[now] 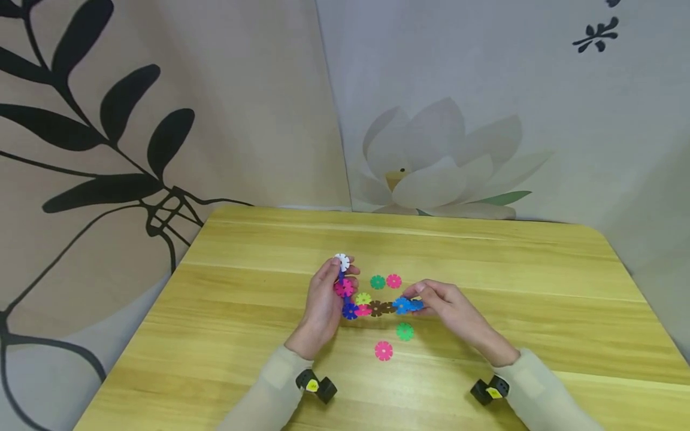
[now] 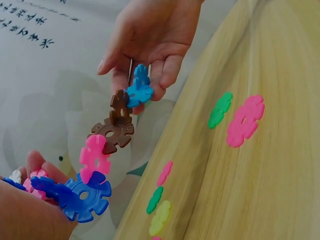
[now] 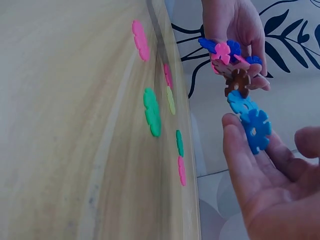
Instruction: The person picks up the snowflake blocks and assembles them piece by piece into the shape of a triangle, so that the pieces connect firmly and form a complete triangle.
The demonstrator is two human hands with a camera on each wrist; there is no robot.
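A chain of slotted plastic snowflake discs spans my two hands above the table. My left hand [image 1: 323, 299] holds one end, its thumb on the white disc [image 1: 342, 262]. Dark blue discs [image 2: 86, 196] and pink discs [image 2: 95, 159] run along its palm. Two brown discs [image 2: 112, 134] follow in the middle of the chain. Two light blue discs [image 3: 256, 131] form the other end, lying against the fingers of my right hand [image 1: 450, 305]. In the left wrist view the right thumb stands apart from them and the fingers are loosely extended.
Loose discs lie flat on the wooden table [image 1: 512, 257]. A green disc [image 1: 378, 282] and a pink disc [image 1: 394, 281] lie beyond the chain. Nearer are another green disc [image 1: 405, 331] and a pink one [image 1: 383, 351]. A yellow disc [image 1: 363, 298] shows beside the chain.
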